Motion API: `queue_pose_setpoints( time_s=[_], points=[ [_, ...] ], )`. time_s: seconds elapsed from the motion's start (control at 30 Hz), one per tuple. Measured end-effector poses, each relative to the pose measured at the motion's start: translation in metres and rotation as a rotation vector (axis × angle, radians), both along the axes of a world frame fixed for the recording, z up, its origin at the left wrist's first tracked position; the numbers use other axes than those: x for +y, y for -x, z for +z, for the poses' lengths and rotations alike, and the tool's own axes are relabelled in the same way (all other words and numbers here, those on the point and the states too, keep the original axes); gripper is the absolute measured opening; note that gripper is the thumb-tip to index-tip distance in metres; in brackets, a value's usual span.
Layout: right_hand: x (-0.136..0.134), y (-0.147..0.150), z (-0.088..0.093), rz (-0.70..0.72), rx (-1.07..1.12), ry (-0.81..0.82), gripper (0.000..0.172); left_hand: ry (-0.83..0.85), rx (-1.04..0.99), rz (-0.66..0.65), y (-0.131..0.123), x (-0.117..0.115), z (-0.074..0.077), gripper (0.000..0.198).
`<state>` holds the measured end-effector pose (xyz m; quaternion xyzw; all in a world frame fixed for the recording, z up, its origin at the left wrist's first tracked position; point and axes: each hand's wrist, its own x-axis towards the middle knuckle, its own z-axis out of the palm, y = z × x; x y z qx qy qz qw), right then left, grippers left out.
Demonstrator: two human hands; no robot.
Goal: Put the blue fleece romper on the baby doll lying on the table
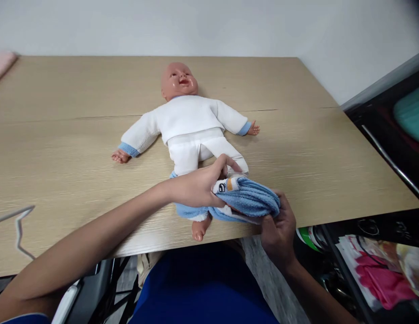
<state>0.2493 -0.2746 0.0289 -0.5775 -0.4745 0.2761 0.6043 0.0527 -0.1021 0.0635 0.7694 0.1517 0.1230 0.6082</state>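
A baby doll [179, 81] lies face up on the table, its head toward the wall, wearing a white top [192, 114] with blue cuffs. Blue and white pants [251, 198] are bunched around its lower legs. My left hand [202, 182] grips the bunched cloth from the left, beside the doll's white-covered knee. On the other side, my right hand [280, 227] pinches the edge of the same pant leg. One bare doll foot [200, 228] sticks out of the blue cloth near the table's front edge; the other foot is mostly hidden in the folds.
The wooden table [77, 90] reaches back to a white wall. A white wire hanger [18, 227] lies at the left, and pink cloth [2, 65] at the far left corner. Right of the table stands a dark shelf with a pink item [381, 279] and other goods.
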Motion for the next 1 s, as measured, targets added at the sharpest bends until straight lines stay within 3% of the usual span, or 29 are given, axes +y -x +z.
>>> queue_pose_setpoints(
  time_s=[0.33, 0.6, 0.7, 0.87, 1.0],
  points=[
    [0.007, -0.013, -0.007, 0.151, 0.277, 0.146, 0.016, 0.010, 0.023, 0.027, 0.001, 0.005, 0.000, 0.064],
    [0.026, -0.016, 0.013, 0.178, -0.056, 0.005, 0.026, -0.020, 0.069, 0.055, 0.001, 0.002, 0.003, 0.063],
    [0.033, -0.023, 0.016, 0.210, -0.172, 0.019, 0.020, -0.041, 0.088, 0.053, 0.000, 0.000, 0.003, 0.059],
    [0.042, -0.023, 0.017, 0.273, -0.093, 0.110, 0.013, -0.087, 0.066, 0.144, -0.001, -0.003, 0.003, 0.047],
    [0.040, -0.019, 0.011, 0.189, -0.083, 0.062, 0.017, 0.002, 0.029, 0.131, 0.000, 0.002, 0.005, 0.048]
  ],
)
